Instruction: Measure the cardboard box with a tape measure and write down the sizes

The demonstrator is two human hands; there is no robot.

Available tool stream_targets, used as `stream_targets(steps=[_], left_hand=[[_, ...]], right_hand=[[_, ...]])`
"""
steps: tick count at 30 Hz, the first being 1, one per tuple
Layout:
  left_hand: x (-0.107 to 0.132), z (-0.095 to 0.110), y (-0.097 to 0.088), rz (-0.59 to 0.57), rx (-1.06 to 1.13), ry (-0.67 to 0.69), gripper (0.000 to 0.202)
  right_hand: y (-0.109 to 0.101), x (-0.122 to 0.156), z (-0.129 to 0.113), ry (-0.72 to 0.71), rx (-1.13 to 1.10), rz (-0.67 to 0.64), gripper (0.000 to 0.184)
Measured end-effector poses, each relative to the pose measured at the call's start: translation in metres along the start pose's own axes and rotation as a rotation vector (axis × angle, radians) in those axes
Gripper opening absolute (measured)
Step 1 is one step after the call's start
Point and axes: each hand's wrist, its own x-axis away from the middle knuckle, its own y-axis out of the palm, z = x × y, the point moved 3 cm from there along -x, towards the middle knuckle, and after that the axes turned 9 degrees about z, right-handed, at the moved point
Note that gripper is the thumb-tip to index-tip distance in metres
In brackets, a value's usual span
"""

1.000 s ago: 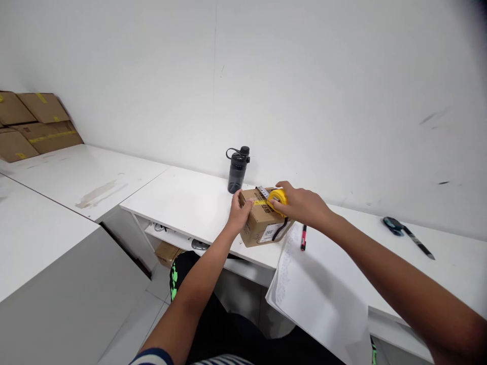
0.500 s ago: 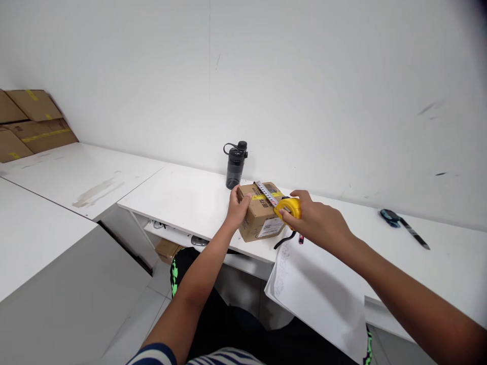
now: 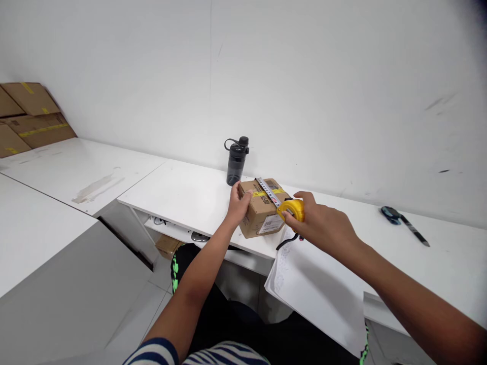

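A small cardboard box (image 3: 255, 219) with yellow tape and a white label sits on the white desk. My left hand (image 3: 239, 205) grips its left side, the thumb on the top face and the fingers mostly hidden behind. In my right hand (image 3: 310, 215) is a yellow tape measure (image 3: 292, 209), its case at the box's near right top edge. Its blade (image 3: 269, 192) is drawn out across the top of the box to the far edge. A black strap (image 3: 286, 242) hangs from the case. Just below lies a stack of white paper (image 3: 319, 289), with handwriting along its left edge.
A dark water bottle (image 3: 236, 162) stands behind the box near the wall. To the right lies a dark object with a pen-like strip (image 3: 405, 223). Cardboard boxes (image 3: 34, 116) are stacked at far left. An open shelf (image 3: 177, 230) under the desk holds small items.
The view has shifted slightly. Both hands keep their places on the box and the tape measure, and the blade still lies across the top.
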Motion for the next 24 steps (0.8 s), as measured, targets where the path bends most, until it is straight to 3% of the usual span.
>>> stream_targets(steps=[17, 24], left_hand=[[0.0024, 0.0051, 0.0016, -0.006, 0.003, 0.005, 0.058], [-0.0002, 0.0013, 0.0015, 0.002, 0.018, -0.008, 0.06]], right_hand=[[0.0064, 0.0032, 0.0034, 0.017, 0.007, 0.003, 0.05], [-0.0012, -0.004, 0.0004, 0.019, -0.011, 0.058, 0.054]])
